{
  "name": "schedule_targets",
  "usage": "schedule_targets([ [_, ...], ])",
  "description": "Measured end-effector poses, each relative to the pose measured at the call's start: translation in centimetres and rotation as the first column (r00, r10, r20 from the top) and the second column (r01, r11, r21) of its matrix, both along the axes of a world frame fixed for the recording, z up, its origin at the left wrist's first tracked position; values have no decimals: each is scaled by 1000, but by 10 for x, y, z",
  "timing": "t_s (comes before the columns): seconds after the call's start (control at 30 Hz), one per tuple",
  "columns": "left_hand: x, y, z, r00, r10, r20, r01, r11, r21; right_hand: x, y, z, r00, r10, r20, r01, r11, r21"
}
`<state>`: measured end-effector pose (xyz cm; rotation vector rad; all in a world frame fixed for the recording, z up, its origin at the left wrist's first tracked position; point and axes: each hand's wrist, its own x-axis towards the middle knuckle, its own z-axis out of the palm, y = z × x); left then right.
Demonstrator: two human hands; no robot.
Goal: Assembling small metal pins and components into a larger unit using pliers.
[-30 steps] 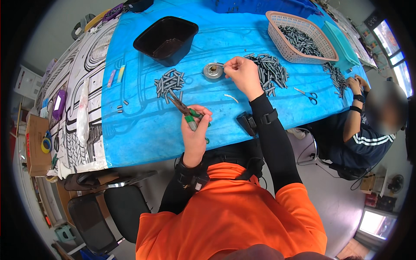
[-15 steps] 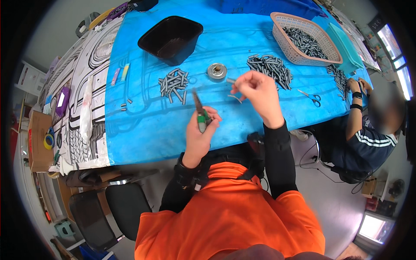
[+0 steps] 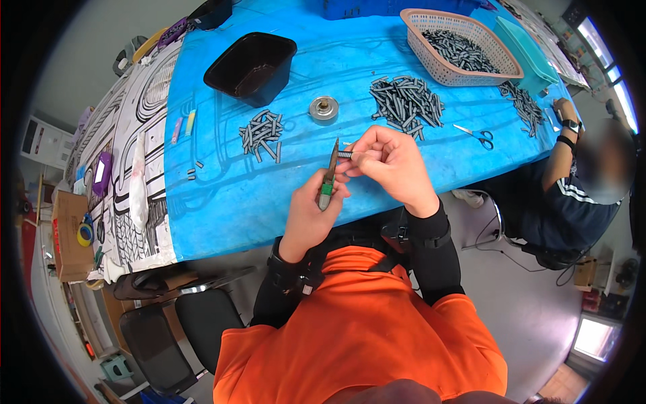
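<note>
Head view: the left hand point(image 3: 311, 207) has its fingers wrapped round the handles of the pliers point(image 3: 328, 184), whose tips point away from the wearer. The right hand point(image 3: 398, 165) pinches a small ribbed piece point(image 3: 345, 154) between thumb and fingers; it lies just left of those fingertips, its free end meeting the pliers. Whether the jaws grip that end cannot be determined. The piece is judged light and fairly stiff, with little fragility evident; its ribbing should resist slipping lengthwise, though its slimness may let it roll. Hold is best taken near the right end, as the fingers have it, keeping the other end free. The pliers are judged heavier and rigid; the green handles are the proper hold, with fingers clear of the metal tips. Beyond the fingers, on the tabletop point(image 3: 232, 219), stands a round metal tin point(image 3: 324, 110); the left pile point(image 3: 260, 132) lies farther out to their left, the right pile point(image 3: 405, 104) beyond the right fingers, and scissors point(image 3: 485, 141) well to their right.
</note>
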<state>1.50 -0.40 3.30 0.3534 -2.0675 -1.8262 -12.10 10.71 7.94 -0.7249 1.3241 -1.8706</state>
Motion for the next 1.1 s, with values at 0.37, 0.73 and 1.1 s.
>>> schedule_targets([
  [0.37,-3,3,2,997,38,62,-38,999,3,-4,5,-4,998,14,-54,-12,999,37],
  [0.73,-1,-5,-8,965,243,-94,-156,828,539,4,18,-3,889,-297,-348,293,954,-66],
  [1.1,2,-13,-24,945,192,-264,22,770,638,-28,49,11,178,-535,-826,524,762,-381],
])
